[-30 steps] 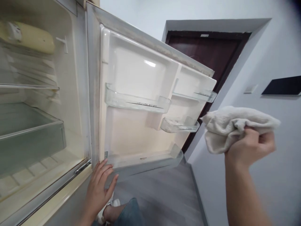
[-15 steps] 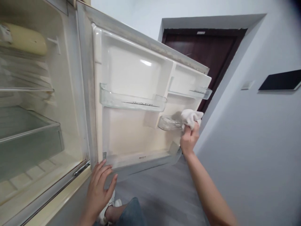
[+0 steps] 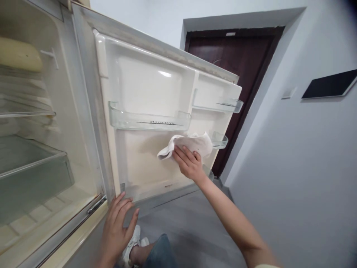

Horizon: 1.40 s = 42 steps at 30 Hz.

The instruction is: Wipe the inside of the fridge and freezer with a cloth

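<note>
The open door of a cream refrigerator swings toward me, and its inner liner (image 3: pixel 139 163) faces the camera. My right hand (image 3: pixel 188 162) presses a white cloth (image 3: pixel 189 144) flat against that liner, just below the long clear door bin (image 3: pixel 147 121). A small clear shelf (image 3: pixel 219 140) sits just right of the cloth. My left hand (image 3: pixel 118 223) rests with spread fingers on the door's lower inner corner, next to the bottom bin (image 3: pixel 167 191). The hand's palm side is partly hidden.
The refrigerator interior at left holds a glass shelf (image 3: pixel 25 113), a clear drawer (image 3: pixel 28 167) and a pale yellow item (image 3: pixel 19 55). Behind the door are a dark wooden door (image 3: pixel 231 56) and a white wall with a dark panel (image 3: pixel 330 85). Grey flooring (image 3: pixel 189 230) lies below.
My right hand has moved left from beside the wall onto the door liner, and the bunched cloth is now spread flat there. My left hand stays on the door. The view has drifted slightly.
</note>
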### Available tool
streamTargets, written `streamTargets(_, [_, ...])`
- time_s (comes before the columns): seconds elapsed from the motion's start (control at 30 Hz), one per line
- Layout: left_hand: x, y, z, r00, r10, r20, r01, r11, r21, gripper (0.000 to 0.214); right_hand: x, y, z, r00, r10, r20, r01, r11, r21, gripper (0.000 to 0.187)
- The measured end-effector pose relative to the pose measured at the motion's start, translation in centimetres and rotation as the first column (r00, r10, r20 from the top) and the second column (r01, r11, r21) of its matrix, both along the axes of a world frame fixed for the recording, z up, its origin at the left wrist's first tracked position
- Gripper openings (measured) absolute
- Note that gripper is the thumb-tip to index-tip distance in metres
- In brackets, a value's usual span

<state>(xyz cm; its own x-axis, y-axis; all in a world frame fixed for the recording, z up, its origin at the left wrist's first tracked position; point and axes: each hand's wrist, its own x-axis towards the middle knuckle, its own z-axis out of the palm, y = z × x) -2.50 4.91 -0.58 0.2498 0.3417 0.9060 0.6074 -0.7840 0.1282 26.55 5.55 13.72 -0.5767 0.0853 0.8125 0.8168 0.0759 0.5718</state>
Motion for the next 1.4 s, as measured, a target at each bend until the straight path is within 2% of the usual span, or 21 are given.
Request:
streamTargets(0.07, [0.0,0.1,0.0,1.0,-0.002,-0.002,0.002,1.0,0.006,0.026,1.7,-0.3,-0.2,0.998,-0.035,0.058,0.034,0.999,0.012,0.044])
streamTargets(0.17, [0.1,0.2,0.0,1.0,-0.004,0.008,0.004,1.0,0.012,0.026,4.5,-0.8,-0.9,0.997,0.023,0.078,-0.02,0.999,-0.038,0.038])
streamTargets(0.23, [0.2,0.3,-0.1,1.0,-0.004,0.017,0.004,1.0,0.014,0.026,6.4,-1.1,-1.6,0.996,0.085,-0.037,-0.088,0.99,-0.111,0.033])
streamTargets(0.3, [0.3,0.2,0.0,1.0,-0.003,0.024,0.002,1.0,0.016,0.026,8.4,-1.2,-2.3,0.969,0.11,-0.222,-0.143,0.98,-0.138,0.031])
streamTargets(0.37, [0.3,0.1,0.0,1.0,0.0,0.018,0.0,1.0,0.016,0.025,10.0,-1.3,-2.8,0.927,0.093,-0.363,-0.141,0.984,-0.107,0.034])
streamTargets(0.43, [0.3,0.0,0.2,1.0,0.004,0.016,-0.004,1.0,0.015,0.025,10.8,-1.4,-2.9,0.872,0.059,-0.485,-0.082,0.996,-0.027,0.036])
streamTargets(0.5, [0.3,-0.1,0.2,1.0,0.009,0.022,-0.009,1.0,0.008,0.024,10.7,-1.4,-2.6,0.733,0.067,-0.677,-0.034,0.998,0.061,0.039])
streamTargets(0.53, [0.3,-0.1,0.3,1.0,0.012,0.028,-0.012,1.0,0.005,0.024,10.2,-1.3,-2.4,0.62,0.104,-0.778,-0.031,0.994,0.108,0.042])
streamTargets(0.6, [0.4,-0.2,0.3,0.999,0.016,0.043,-0.016,1.0,-0.002,0.024,8.7,-0.9,-1.7,0.332,0.231,-0.915,-0.077,0.973,0.217,0.046])
streamTargets(0.67, [0.4,-0.2,0.3,0.999,0.017,0.048,-0.016,1.0,-0.008,0.025,7.0,-0.2,-0.9,0.031,0.389,-0.921,-0.15,0.913,0.38,0.048])
streamTargets(0.7, [0.4,-0.2,0.3,0.999,0.016,0.048,-0.015,1.0,-0.01,0.025,6.2,0.1,-0.4,-0.094,0.453,-0.886,-0.181,0.868,0.463,0.048])
streamTargets(0.73, [0.4,-0.2,0.3,0.999,0.015,0.045,-0.015,1.0,-0.016,0.025,5.5,0.4,0.1,-0.185,0.505,-0.843,-0.209,0.818,0.535,0.047])
streamTargets(0.77, [0.4,-0.2,0.2,0.999,0.014,0.043,-0.013,1.0,-0.022,0.025,4.9,0.8,0.5,-0.241,0.546,-0.802,-0.236,0.769,0.594,0.045])
streamTargets(0.83, [0.4,-0.3,0.2,0.999,0.011,0.043,-0.01,0.999,-0.03,0.025,3.8,1.3,1.3,-0.276,0.6,-0.751,-0.282,0.696,0.66,0.041])
streamTargets(0.93, [0.3,-0.3,0.0,0.999,0.013,0.052,-0.012,0.999,-0.033,0.025,1.9,1.6,1.8,-0.294,0.617,-0.73,-0.344,0.644,0.683,0.04])
streamTargets(1.0, [0.3,-0.3,-0.1,0.999,0.012,0.046,-0.01,0.999,-0.04,0.026,0.4,1.5,1.9,-0.365,0.585,-0.725,-0.38,0.617,0.689,0.041])
streamTargets(1.07, [0.2,-0.2,-0.2,0.999,0.005,0.039,-0.003,0.999,-0.049,0.027,-1.1,1.2,1.9,-0.473,0.531,-0.703,-0.397,0.584,0.708,0.043])
streamTargets(1.13, [0.2,-0.2,-0.2,0.999,0.002,0.041,0.001,0.999,-0.053,0.028,-2.2,0.9,1.8,-0.549,0.48,-0.684,-0.408,0.561,0.72,0.043])
streamTargets(1.3, [0.2,-0.1,-0.3,0.998,0.007,0.055,-0.004,0.999,-0.05,0.026,-4.3,0.1,1.3,-0.576,0.417,-0.703,-0.472,0.532,0.703,0.036])
streamTargets(1.4, [0.4,-0.1,-0.2,0.998,0.007,0.059,-0.004,0.999,-0.053,0.025,-5.9,-0.1,0.8,-0.677,0.352,-0.647,-0.448,0.5,0.741,0.032])
